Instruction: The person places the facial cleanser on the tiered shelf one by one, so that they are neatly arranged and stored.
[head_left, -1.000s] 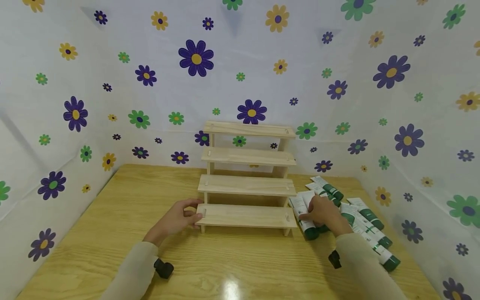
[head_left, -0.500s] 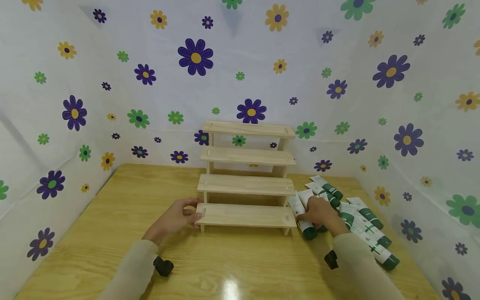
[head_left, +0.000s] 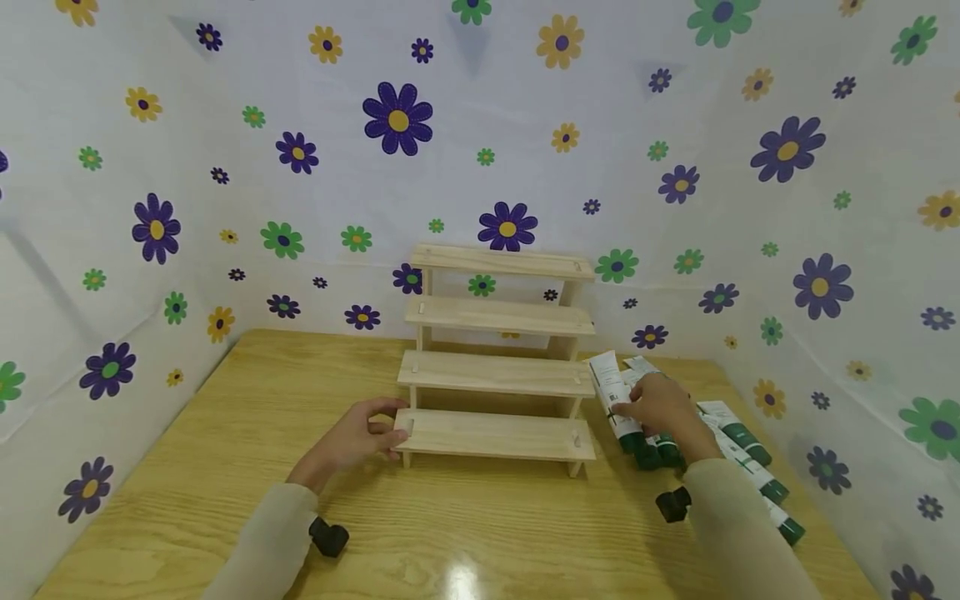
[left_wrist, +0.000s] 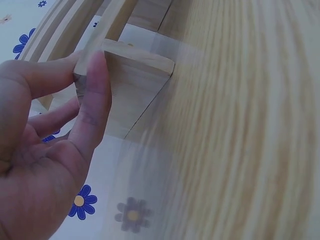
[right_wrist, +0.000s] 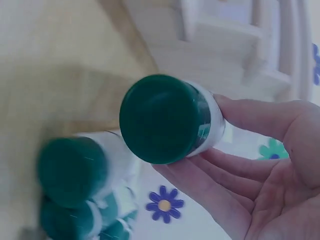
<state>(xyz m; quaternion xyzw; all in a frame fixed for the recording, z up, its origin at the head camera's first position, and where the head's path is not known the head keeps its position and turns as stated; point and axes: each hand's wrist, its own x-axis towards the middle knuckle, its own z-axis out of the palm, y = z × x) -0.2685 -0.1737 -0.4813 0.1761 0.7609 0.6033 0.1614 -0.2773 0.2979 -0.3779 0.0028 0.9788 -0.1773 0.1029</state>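
Green-capped squeeze tube, white-bodied, is now in the right hand, just beside the right end of the four-tier wooden stand. Since half a second ago it has shifted up in the head view and looks raised from the other tubes on the tabletop, so the pick-up seems under way. The right grip is parted only to the tube's width, thumb opposing fingers; the left hand pinches the lowest tier's left end.
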